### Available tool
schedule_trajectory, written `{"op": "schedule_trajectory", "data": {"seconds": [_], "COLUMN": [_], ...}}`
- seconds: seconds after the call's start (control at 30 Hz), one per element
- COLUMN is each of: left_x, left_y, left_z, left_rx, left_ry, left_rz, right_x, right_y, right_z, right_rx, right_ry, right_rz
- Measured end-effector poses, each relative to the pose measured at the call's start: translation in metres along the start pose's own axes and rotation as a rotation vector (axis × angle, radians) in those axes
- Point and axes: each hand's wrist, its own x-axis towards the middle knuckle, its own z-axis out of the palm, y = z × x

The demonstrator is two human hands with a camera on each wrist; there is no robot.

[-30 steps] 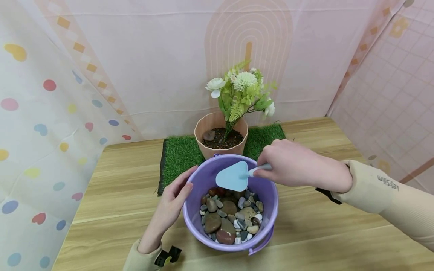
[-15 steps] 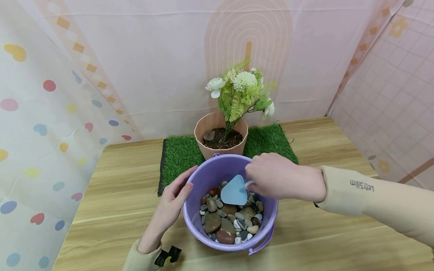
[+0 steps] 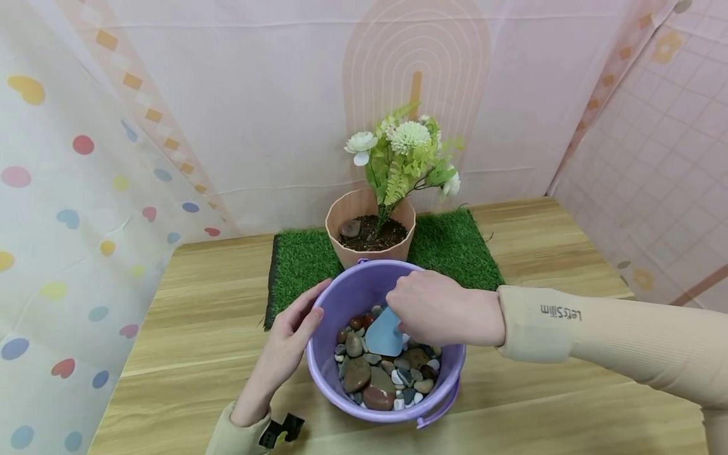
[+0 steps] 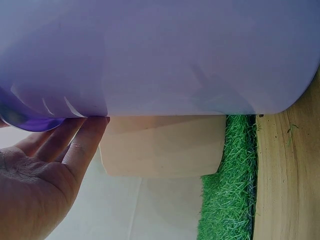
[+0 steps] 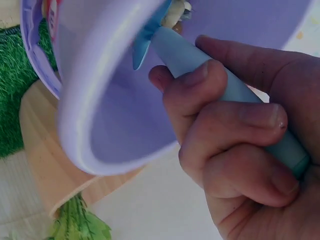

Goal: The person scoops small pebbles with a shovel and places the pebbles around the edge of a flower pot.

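Observation:
A purple bucket [image 3: 315, 370] stands on the wooden table, with pebbles and larger stones [image 3: 378, 387] at its bottom. Over its mouth, my right hand [image 3: 426, 309] grips a light blue trowel [image 3: 383, 336]. Its fingers curl round the pale handle [image 5: 187, 60] in the right wrist view. The blade points down among the stones at the far side; its tip's contact with them is unclear. My left hand [image 3: 291, 335] rests against the bucket's left side, fingers [image 4: 86, 145] fairly straight along the outer wall and thumb at the rim.
Behind the bucket, a peach flower pot [image 3: 370, 254] with soil, a stone [image 3: 349, 227] and white flowers [image 3: 411, 136] stands on a green turf mat [image 3: 304, 260]. The bucket's handle [image 3: 440, 411] hangs at the front right. Patterned cloths surround the table.
My right hand has moved down and left with the trowel, from above the bucket's far rim into its mouth. The blade has lowered to the stones. The left hand has stayed still.

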Motion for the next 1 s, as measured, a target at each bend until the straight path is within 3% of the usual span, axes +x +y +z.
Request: {"op": "schedule_trajectory", "data": {"seconds": [0.23, 0.43, 0.63, 1.0], "left_x": [-0.001, -0.001, 0.001, 0.000], "left_y": [0.000, 0.000, -0.001, 0.000], "left_z": [-0.001, -0.001, -0.001, 0.000], "left_rx": [-0.004, -0.001, 0.003, -0.009], "left_ry": [0.000, -0.003, -0.008, -0.002], "left_rz": [0.003, 0.004, 0.005, 0.015], "right_x": [0.002, 0.004, 0.006, 0.005], "right_y": [-0.003, 0.009, 0.020, 0.030], "right_z": [0.007, 0.019, 0.035, 0.045], "right_rx": [-0.011, 0.120, 0.216, 0.359], "right_ry": [0.012, 0.063, 0.106, 0.105], "right_rz": [-0.014, -0.006, -0.077, -0.068]}}
